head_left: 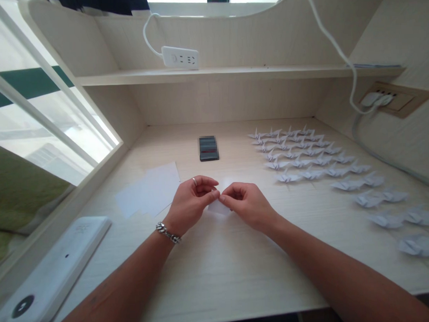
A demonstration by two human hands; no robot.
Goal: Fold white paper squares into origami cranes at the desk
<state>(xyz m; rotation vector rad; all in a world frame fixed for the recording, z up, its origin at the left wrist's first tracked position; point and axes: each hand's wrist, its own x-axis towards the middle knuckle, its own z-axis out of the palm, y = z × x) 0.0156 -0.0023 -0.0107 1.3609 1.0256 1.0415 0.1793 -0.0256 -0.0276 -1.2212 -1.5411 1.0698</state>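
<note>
Pinching the small white paper piece (pixel 219 208), my left fingers (pixel 211 196) and right fingers (pixel 227 200) nearly meet at its far edge.

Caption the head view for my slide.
Left hand and right hand hold a small paper, paper cranes in rows at right.

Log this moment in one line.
left hand: pinching white paper | right hand: pinching same paper | at right: folded paper cranes | at left: white sheets
</note>
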